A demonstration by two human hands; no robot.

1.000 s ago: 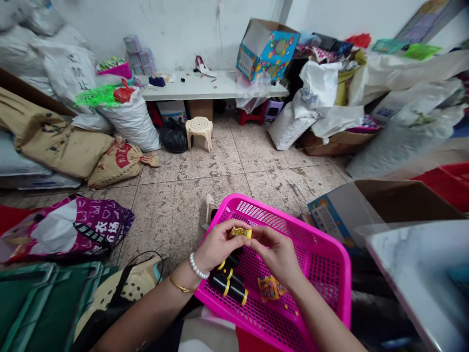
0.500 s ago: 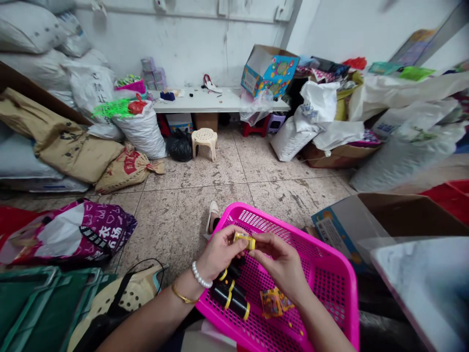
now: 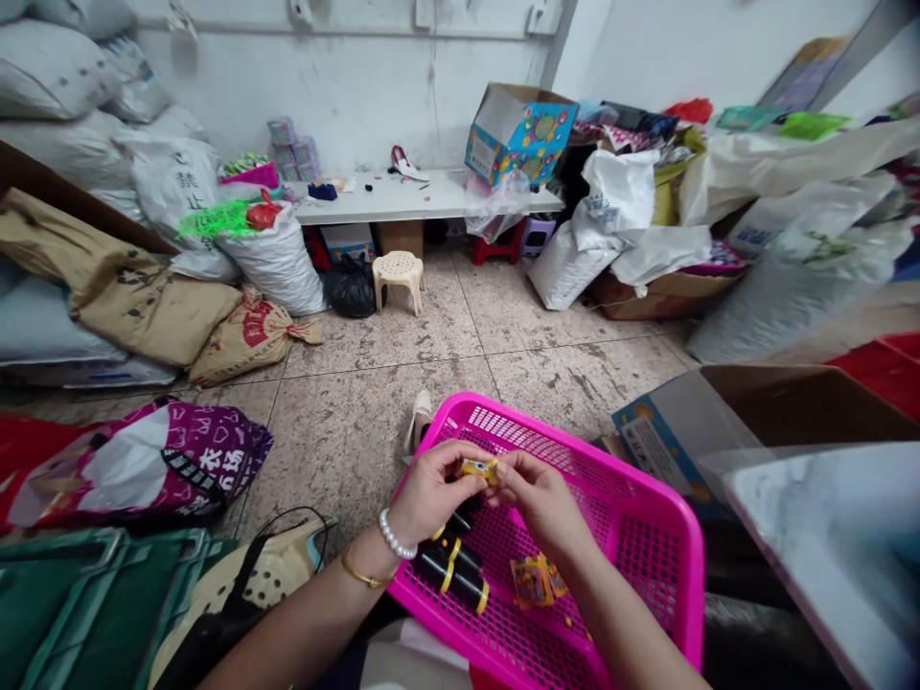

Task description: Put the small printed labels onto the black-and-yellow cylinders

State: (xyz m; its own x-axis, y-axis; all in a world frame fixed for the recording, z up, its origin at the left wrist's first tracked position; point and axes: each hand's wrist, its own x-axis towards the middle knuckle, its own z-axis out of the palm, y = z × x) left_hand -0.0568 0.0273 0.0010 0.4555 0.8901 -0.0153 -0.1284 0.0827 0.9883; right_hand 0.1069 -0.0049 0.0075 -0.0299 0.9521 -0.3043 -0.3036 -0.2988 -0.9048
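Between both hands, above the pink plastic basket (image 3: 647, 508), is a small yellow printed piece (image 3: 478, 469); its exact kind is too small to make out. My left hand (image 3: 435, 494), with a pearl bracelet and a gold bangle at the wrist, grips its left end. The thumb and fingertips of my right hand (image 3: 542, 503) pinch its right end. Below my left hand, several black cylinders with yellow rims (image 3: 454, 575) lie in the basket. Orange printed packets (image 3: 532, 581) rest on the basket floor beneath my right forearm, near a few tiny yellow bits.
At right stand an open cardboard box (image 3: 668, 450) and a white-topped surface (image 3: 834, 517). A purple bag (image 3: 216, 450) lies on the floor at left. Farther back are a beige stool (image 3: 399, 273), a low white bench (image 3: 402, 199) and several stuffed sacks (image 3: 273, 259).
The yellow piece has turned in the fingers and now shows a different side. My right fingertips have closed in nearer to my left hand. The view has shifted slightly.
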